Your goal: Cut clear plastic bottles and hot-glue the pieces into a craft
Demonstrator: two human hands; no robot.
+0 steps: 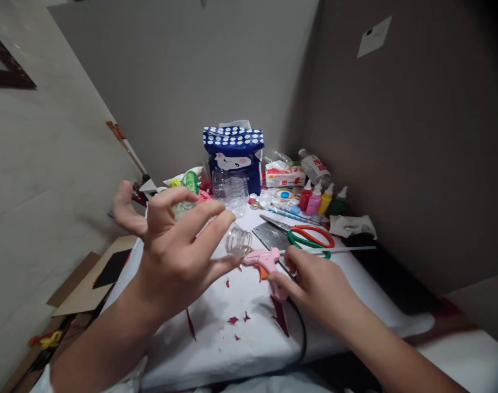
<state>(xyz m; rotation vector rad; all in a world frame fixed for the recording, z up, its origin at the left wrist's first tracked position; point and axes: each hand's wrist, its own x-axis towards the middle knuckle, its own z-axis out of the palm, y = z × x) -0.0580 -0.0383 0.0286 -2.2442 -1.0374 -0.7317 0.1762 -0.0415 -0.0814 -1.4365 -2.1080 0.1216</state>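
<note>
My left hand (177,248) is curled around a clear, ribbed plastic bottle piece (238,240), one finger sticking out to the left. Much of the piece is hidden behind the fingers. My right hand (320,278) grips a pink hot glue gun (265,259) with an orange trigger. Its nozzle points left, right by the ribbed piece and a fingertip of my left hand. A long white glue stick (351,249) juts from the gun's back, and a black cord hangs below the handle.
Behind the gun lie scissors (314,234) with red and green handles on a grey plate (269,236). Several paint bottles (313,202), a blue bag (234,158) and clear plastic bottle parts (234,191) stand farther back. Dark red scraps (233,320) dot the white tabletop (216,349).
</note>
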